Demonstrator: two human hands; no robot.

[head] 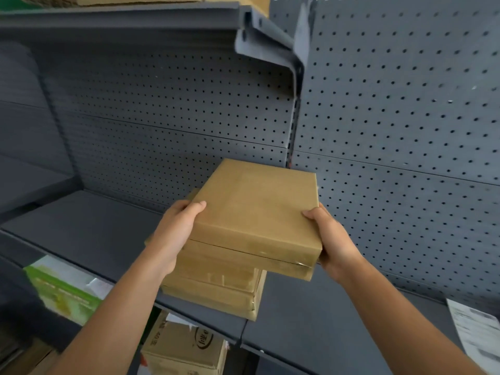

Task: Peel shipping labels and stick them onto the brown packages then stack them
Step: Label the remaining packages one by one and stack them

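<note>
Grey pegboard shelving (pixel 392 117); green box (pixel 65 290), printed carton (pixel 184 347) below.

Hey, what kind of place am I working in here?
Probably a stockroom or shop storage area: grey metal shelving backed by perforated panels, a stack of brown packages on the shelf, and a printed cardboard carton below.
</note>
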